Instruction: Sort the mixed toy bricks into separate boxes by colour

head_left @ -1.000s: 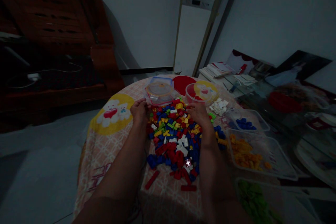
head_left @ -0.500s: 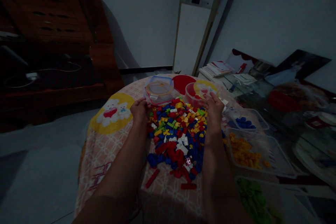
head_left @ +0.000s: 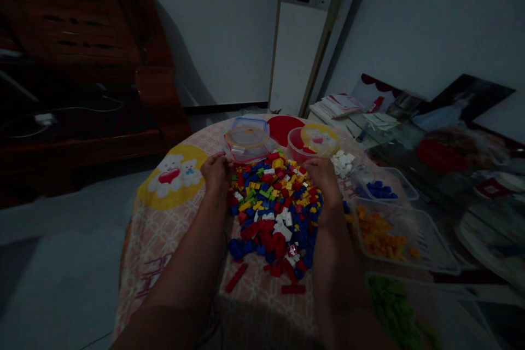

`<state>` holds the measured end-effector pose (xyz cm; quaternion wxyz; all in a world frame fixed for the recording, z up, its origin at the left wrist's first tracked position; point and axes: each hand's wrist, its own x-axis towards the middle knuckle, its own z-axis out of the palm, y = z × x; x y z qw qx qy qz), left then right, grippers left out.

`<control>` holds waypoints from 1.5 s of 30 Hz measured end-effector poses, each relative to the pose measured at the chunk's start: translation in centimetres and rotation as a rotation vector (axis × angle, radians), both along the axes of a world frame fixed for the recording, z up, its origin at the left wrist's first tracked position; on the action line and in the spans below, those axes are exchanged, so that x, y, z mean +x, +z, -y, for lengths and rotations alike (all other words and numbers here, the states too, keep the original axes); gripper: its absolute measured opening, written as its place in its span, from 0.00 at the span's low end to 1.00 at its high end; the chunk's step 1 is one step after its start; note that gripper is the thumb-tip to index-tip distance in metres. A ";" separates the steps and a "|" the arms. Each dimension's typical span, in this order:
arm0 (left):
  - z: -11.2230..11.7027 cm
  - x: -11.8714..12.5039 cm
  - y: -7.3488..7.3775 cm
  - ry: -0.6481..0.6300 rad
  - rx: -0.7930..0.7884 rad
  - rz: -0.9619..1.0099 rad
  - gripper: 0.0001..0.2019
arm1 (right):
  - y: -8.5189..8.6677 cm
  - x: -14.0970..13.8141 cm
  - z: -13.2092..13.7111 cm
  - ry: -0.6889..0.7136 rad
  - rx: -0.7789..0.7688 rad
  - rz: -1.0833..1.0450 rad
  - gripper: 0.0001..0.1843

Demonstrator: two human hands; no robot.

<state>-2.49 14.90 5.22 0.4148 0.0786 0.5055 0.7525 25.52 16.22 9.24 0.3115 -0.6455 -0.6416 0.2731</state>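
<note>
A heap of small toy bricks (head_left: 275, 213) in red, blue, yellow, green and white lies on a round table with a patterned cloth (head_left: 172, 219). My left hand (head_left: 215, 174) rests at the heap's left edge, fingers curled in against the bricks. My right hand (head_left: 324, 175) lies on the heap's right edge, fingers bent down onto the bricks. What either hand holds, if anything, is hidden in the dim light.
Behind the heap stand a lidded clear box (head_left: 246, 142) and a round tub (head_left: 312, 143). To the right are loose white bricks (head_left: 343, 163) and clear trays of blue (head_left: 381, 190), orange (head_left: 383, 235) and green bricks (head_left: 394, 311). A dark wooden sofa (head_left: 74, 82) stands on the left.
My right hand swung out to the heap's right edge, then curled back down onto the bricks. My left hand stayed at the left edge. The view drifted slightly.
</note>
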 end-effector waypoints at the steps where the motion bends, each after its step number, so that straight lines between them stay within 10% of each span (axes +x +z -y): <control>1: 0.0 0.0 0.1 0.004 -0.003 0.002 0.13 | -0.1 -0.1 -0.1 0.025 0.007 0.122 0.12; 8: 0.0 0.1 0.0 0.006 -0.017 -0.016 0.12 | -0.3 -0.4 -0.1 0.050 0.018 0.434 0.12; 17: 0.0 -0.1 -0.2 -0.001 -0.032 -0.031 0.12 | 0.4 -0.5 0.3 0.000 -0.042 -0.338 0.05; 26: 0.0 0.0 0.0 -0.002 -0.016 -0.016 0.11 | -0.5 -0.5 -1.6 -0.216 0.305 -0.780 0.12; 45: 0.0 0.0 -0.3 0.000 -0.008 -0.042 0.12 | -1.0 -2.4 0.0 0.141 -0.163 -0.102 0.08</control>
